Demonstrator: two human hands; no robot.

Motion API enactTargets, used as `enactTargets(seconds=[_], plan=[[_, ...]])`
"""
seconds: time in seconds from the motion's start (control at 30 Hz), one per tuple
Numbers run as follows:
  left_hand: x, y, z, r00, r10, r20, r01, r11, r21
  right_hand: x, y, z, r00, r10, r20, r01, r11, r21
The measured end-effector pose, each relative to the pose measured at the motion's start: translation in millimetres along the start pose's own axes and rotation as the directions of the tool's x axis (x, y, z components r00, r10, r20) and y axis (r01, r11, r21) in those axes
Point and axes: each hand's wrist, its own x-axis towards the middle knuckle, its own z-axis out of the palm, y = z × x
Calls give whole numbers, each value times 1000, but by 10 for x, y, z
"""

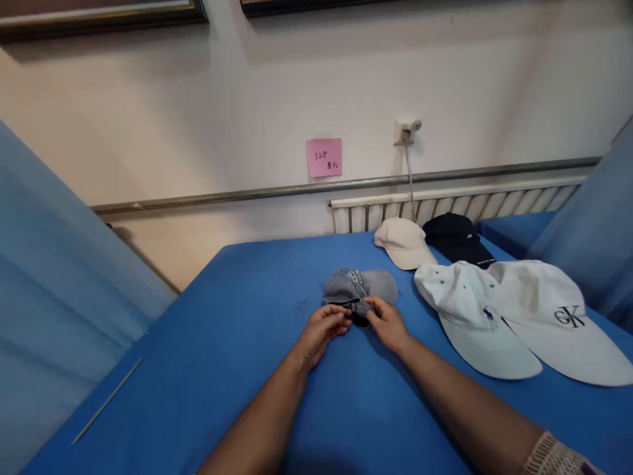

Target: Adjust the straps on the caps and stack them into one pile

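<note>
A grey baseball cap lies on the blue-covered table, its brim pointing right and its back strap facing me. My left hand pinches the left part of the strap at the cap's rear opening. On the other side, my right hand grips the strap's right part between thumb and fingers. Both hands are close together, and the fingertips partly cover the strap and its fastening.
To the right sit a cream cap, a black cap, a pale cap with a small emblem and a white cap with letters. A thin stick lies at left. Blue curtains hang beside the table; a radiator stands behind.
</note>
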Motion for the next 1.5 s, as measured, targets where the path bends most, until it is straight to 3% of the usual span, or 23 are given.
enactTargets(seconds=[0.1,0.17,0.3,0.43,0.7,0.83,0.93,1.0,1.1,1.27,1.37,1.5], plan=[[39,-40,22,987,150,-64,-136,973,188,22,33,18,997,70,38,-73,993,96],[47,-64,47,959,276,-60,-239,906,349,25,14,32,993,94,70,-104,984,148],[10,-84,95,886,450,112,-423,684,594,19,-67,11,986,99,134,-130,961,246],[-42,-70,132,839,473,269,-513,524,680,5,-152,-48,974,90,210,-146,953,267],[-106,20,175,827,455,330,-512,369,776,-6,-184,-75,965,138,225,-204,931,304],[-120,56,194,836,447,318,-494,359,792,-12,-192,-52,971,139,193,-190,942,275],[-123,63,205,838,472,272,-483,414,771,-62,-292,-72,999,21,-50,-14,993,117],[-131,59,212,831,495,252,-488,433,757,-120,-390,-99,979,-134,-156,128,990,-52],[-153,50,225,808,526,267,-504,379,776,-210,-486,-106,973,-214,-82,202,969,-140],[-165,54,224,795,545,268,-502,341,795,-227,-383,-18,999,-42,26,42,999,19],[-154,63,212,804,537,256,-488,348,801,-173,-282,8,997,78,15,-80,979,185],[-149,67,205,813,530,239,-475,369,798,-129,-235,1,991,132,5,-131,970,206]])
